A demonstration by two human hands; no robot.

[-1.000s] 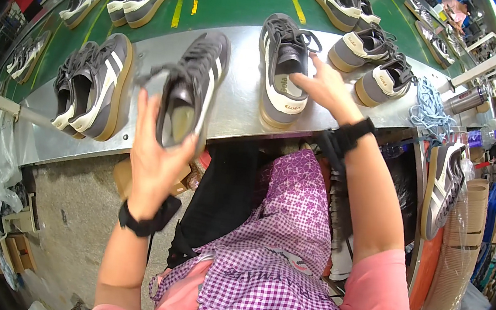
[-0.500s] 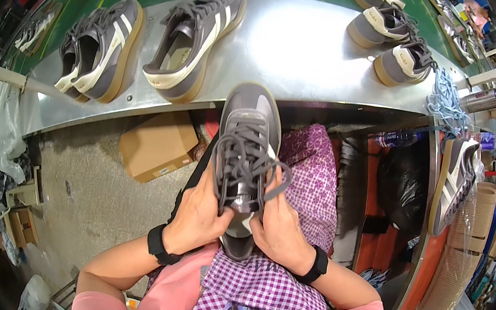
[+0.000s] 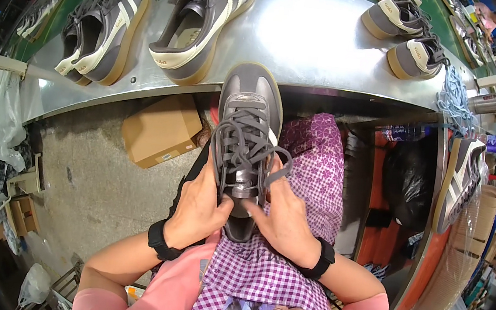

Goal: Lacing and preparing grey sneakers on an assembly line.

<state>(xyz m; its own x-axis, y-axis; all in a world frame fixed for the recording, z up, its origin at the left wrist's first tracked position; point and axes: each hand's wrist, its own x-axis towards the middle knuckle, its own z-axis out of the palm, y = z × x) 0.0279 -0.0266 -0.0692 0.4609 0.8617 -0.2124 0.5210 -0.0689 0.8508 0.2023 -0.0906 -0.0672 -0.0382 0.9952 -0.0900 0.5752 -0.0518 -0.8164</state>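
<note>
1. Here we are: left hand (image 3: 196, 207) and right hand (image 3: 289, 224) both grip one grey shoe (image 3: 245, 148), its heel toward the body, its toe pointing away ahead of the grip.
2. Good handling here, I'd judge, means even support from both palms, light thumbs by the tongue (image 3: 242, 183), and fingers clear of the looped laces (image 3: 246, 121).
3. Exact thumb contact inside the opening? Hard to tell.
4. A second ago, hands are apart over the metal bench (image 3: 309, 45) beyond; now they're together, right thumb slanting farther inward than half a second ago.
</note>
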